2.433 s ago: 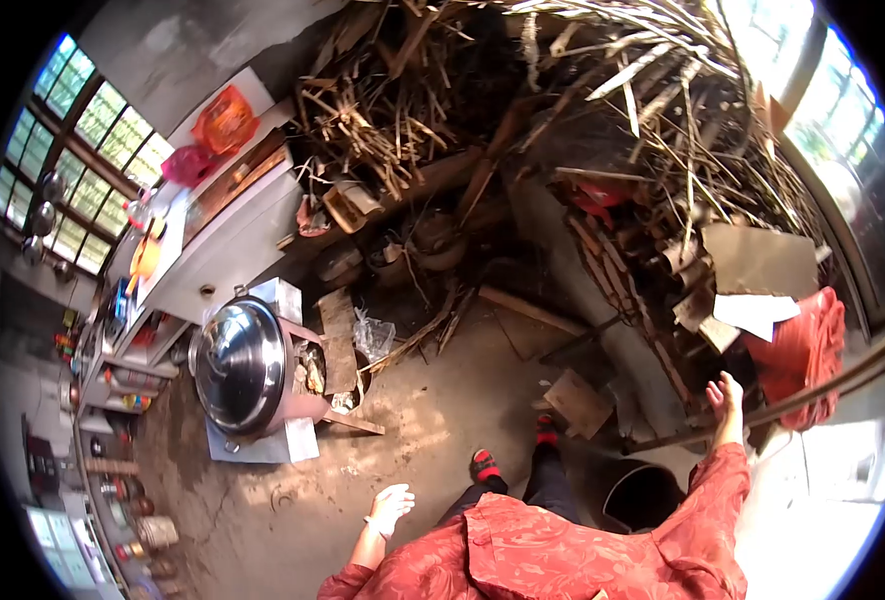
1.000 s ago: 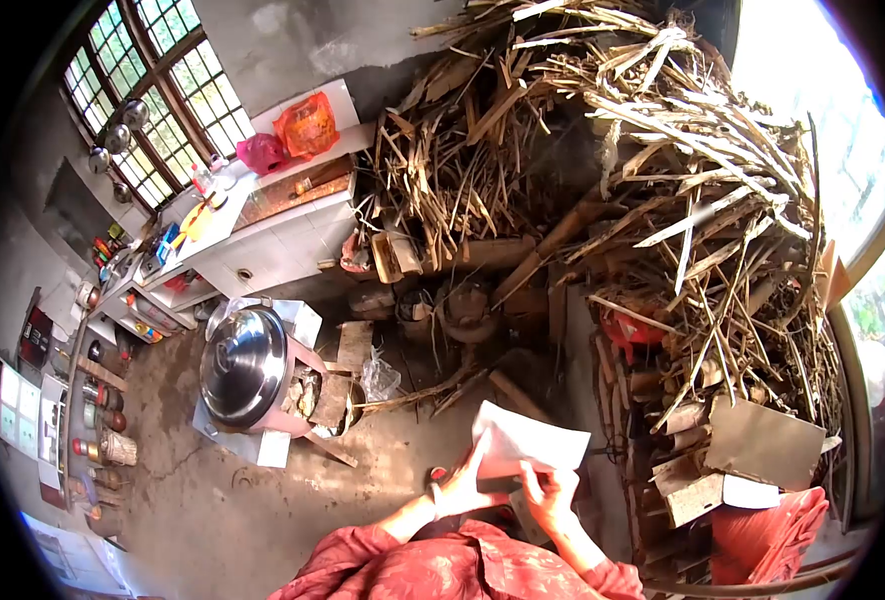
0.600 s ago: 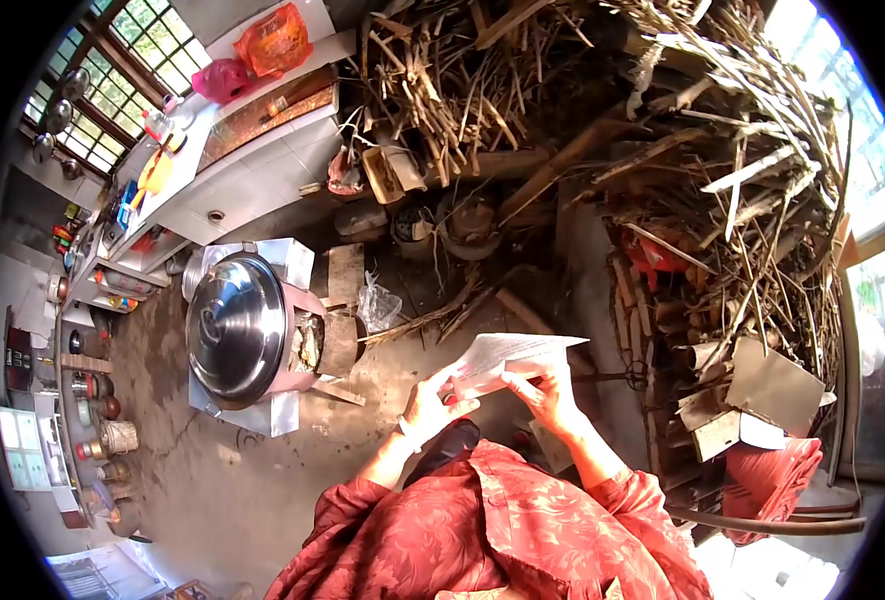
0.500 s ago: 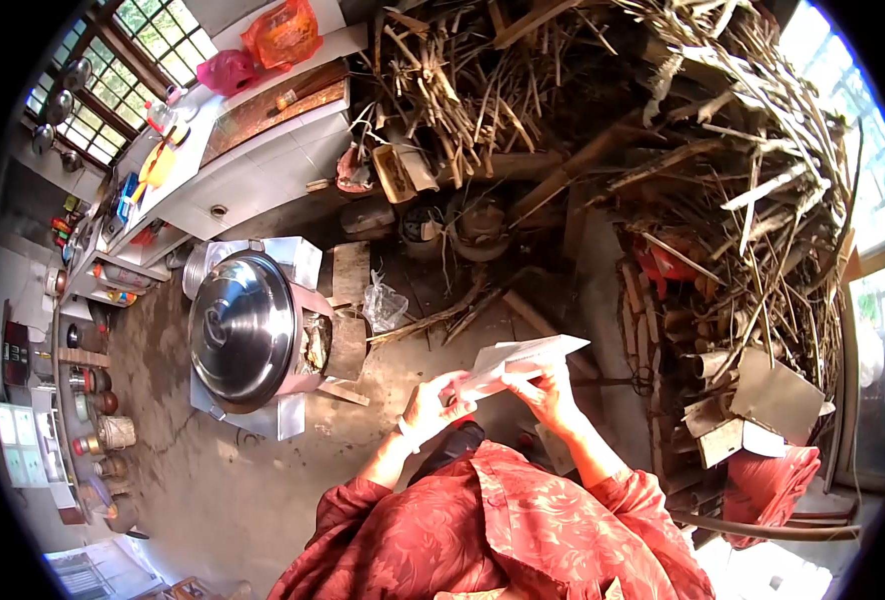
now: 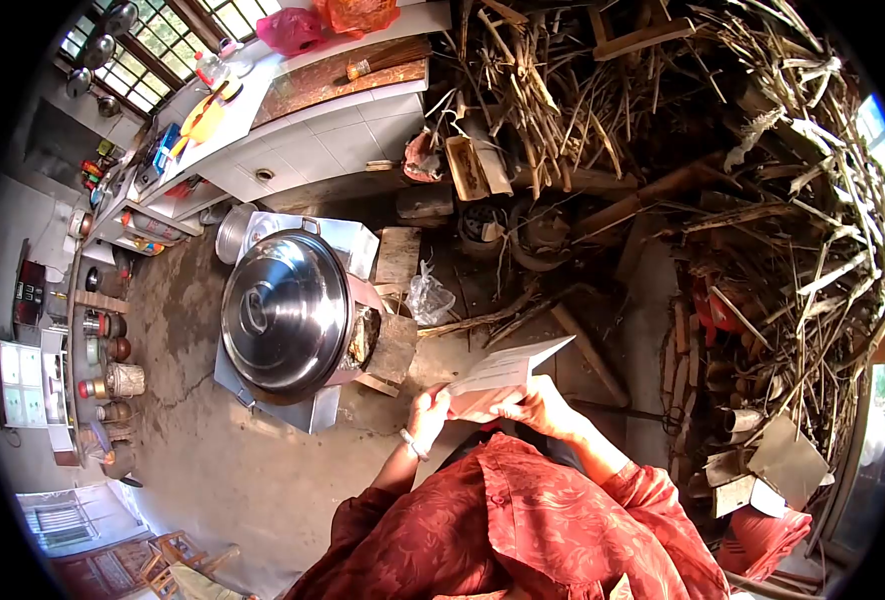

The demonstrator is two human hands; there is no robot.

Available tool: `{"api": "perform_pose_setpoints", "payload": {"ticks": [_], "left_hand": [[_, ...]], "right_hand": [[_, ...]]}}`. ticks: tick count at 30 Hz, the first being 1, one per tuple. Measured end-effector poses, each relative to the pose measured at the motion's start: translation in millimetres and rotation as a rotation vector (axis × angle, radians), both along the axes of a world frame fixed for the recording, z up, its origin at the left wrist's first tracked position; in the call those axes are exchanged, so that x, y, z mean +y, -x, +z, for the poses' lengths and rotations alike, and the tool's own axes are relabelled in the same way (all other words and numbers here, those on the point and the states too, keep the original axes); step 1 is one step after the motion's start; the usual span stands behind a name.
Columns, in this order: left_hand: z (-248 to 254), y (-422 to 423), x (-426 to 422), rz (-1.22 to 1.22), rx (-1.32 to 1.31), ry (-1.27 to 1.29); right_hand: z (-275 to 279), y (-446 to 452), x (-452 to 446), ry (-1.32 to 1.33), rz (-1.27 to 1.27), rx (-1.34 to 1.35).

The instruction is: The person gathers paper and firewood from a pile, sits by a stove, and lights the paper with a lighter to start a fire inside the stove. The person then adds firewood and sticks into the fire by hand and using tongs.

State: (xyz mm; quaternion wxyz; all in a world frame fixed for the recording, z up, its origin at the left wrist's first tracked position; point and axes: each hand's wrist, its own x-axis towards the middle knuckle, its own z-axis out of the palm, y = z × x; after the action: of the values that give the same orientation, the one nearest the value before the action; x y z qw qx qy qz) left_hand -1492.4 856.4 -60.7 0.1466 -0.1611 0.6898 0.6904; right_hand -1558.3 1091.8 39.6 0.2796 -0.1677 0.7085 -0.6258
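Observation:
In front of my red patterned sleeves, both hands hold a folded white paper [image 5: 495, 374], opened out like a booklet. Faint lines, perhaps print, show on its sunlit face, and the lower part looks pinkish. My left hand [image 5: 427, 420], with a pale band on its wrist, is closed on the left edge. My right hand [image 5: 545, 408] pinches the lower right side, thumb lying over the paper. Left of the hands, a large pot with a shiny domed metal lid [image 5: 285, 312] sits on a stove with metal sides [image 5: 315, 405].
Beside the stove lie wooden boards [image 5: 399, 258] and a clear plastic bag [image 5: 429, 296]. Firewood and sticks [image 5: 813, 200] pile up along the back and right. A tiled counter [image 5: 313, 150] runs along the upper left. Flattened cardboard [image 5: 789, 462] rests at the right.
The paper has been tilted and opened wider, so more of its face shows. Both hands stay on it. The camera view has turned, shifting the stove and counter rightward.

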Motion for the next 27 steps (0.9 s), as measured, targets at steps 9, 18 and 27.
{"api": "perform_pose_setpoints", "payload": {"ticks": [9, 18, 27], "left_hand": [[13, 48, 10, 0.088, -0.002, -0.040], [-35, 88, 14, 0.184, -0.014, 0.446], [-34, 74, 41, 0.277, -0.407, 0.184]], "right_hand": [[-71, 68, -7, 0.095, -0.068, -0.441], [-77, 289, 126, 0.294, -0.397, -0.284], [-145, 575, 270, 0.073, -1.142, -0.001]]}}
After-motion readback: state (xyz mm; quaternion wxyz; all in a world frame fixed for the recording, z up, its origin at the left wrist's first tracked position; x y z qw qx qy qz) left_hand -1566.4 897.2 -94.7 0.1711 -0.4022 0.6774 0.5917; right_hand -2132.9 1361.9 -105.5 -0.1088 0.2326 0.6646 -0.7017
